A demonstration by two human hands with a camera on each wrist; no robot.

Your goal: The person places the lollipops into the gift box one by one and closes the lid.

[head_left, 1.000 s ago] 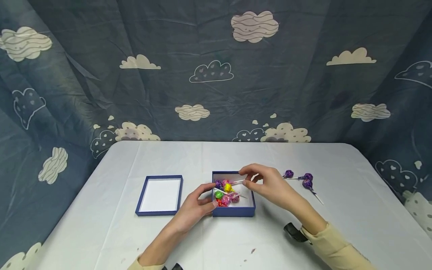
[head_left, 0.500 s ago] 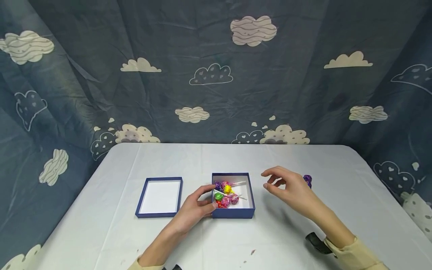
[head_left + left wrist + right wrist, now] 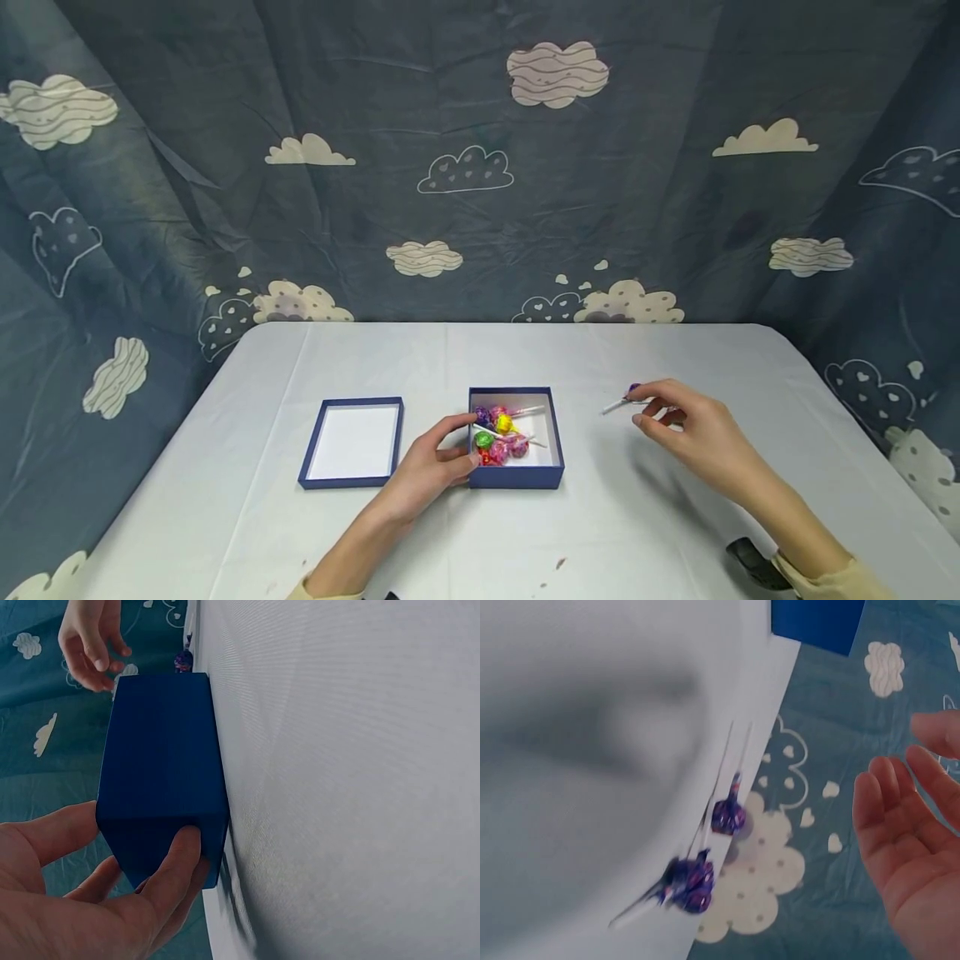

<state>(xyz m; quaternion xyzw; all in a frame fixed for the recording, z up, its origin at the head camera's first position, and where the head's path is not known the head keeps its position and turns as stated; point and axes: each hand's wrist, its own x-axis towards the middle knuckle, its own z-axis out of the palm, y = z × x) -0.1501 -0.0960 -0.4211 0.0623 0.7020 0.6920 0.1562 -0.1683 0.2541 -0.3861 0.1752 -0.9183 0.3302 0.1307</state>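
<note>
A blue box with a white inside stands on the table, holding several wrapped lollipops, among them a green one and a yellow one. My left hand grips the box at its left side, fingertips curved against the walls. To the right of the box, my right hand hovers over purple lollipops with bent fingers and nothing between them. In the right wrist view one purple lollipop lies apart from a purple cluster; the head view shows them mostly hidden behind the hand.
Left of the box lies a shallow blue-rimmed lid, white side up. The white-covered table ends at a dark cloud-print curtain behind and on both sides.
My right hand has let go of a lollipop stick over the box and moved right to the purple lollipops. The left hand keeps its hold on the box.
</note>
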